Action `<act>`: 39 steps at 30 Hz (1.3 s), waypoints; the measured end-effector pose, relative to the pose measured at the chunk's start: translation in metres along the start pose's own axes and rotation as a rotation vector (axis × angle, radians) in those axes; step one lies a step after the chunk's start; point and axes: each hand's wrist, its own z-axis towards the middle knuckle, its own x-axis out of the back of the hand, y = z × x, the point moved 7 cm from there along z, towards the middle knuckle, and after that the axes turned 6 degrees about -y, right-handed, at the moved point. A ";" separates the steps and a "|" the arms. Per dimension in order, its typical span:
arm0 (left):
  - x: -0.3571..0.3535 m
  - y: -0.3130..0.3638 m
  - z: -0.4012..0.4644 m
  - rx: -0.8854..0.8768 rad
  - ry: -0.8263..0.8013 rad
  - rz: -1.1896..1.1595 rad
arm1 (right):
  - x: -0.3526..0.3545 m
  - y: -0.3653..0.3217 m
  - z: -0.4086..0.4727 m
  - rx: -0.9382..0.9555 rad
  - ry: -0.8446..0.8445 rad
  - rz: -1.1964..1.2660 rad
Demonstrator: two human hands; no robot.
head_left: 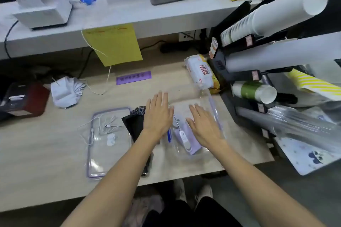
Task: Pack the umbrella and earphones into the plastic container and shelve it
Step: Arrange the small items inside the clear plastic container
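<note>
Clear plastic is what I'm working over: the plastic container (195,116) sits on the table (46,153) in front of me, with a lilac gadget and a blue pen-like thing already inside. Both my hands are spread flat and hold nothing; my left hand (158,114) hovers over the container's left edge and the umbrella, my right hand (203,123) over the container itself. Its lid (108,142) lies just to the left, with the white earphones (105,125) coiled on top of it.

The black umbrella (134,127) lies between lid and container, partly under my left forearm. Its long axis runs toward and away from me, the canopy at the far end; the near end, probably the handle, I can't make out.

I'd steady the container with my right hand, then lay the umbrella along its longest side so the lid can close.
</note>
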 end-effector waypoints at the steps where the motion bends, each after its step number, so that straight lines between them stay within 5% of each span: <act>1: -0.005 -0.002 -0.004 0.012 -0.031 0.005 | -0.005 0.001 -0.002 -0.012 -0.017 0.005; 16: -0.044 -0.001 -0.042 0.035 -0.139 -0.121 | -0.070 -0.007 -0.023 -0.082 -0.177 0.008; 22: -0.043 0.010 -0.036 -0.033 -0.050 -0.231 | -0.078 -0.004 -0.018 -0.127 -0.206 0.090; 30: -0.052 0.007 -0.003 -0.061 -0.080 -0.129 | -0.079 0.004 -0.009 -0.195 -0.237 0.161; 39: -0.065 0.022 0.037 0.254 -0.213 -0.594 | -0.056 0.049 -0.010 -0.272 -0.221 0.152</act>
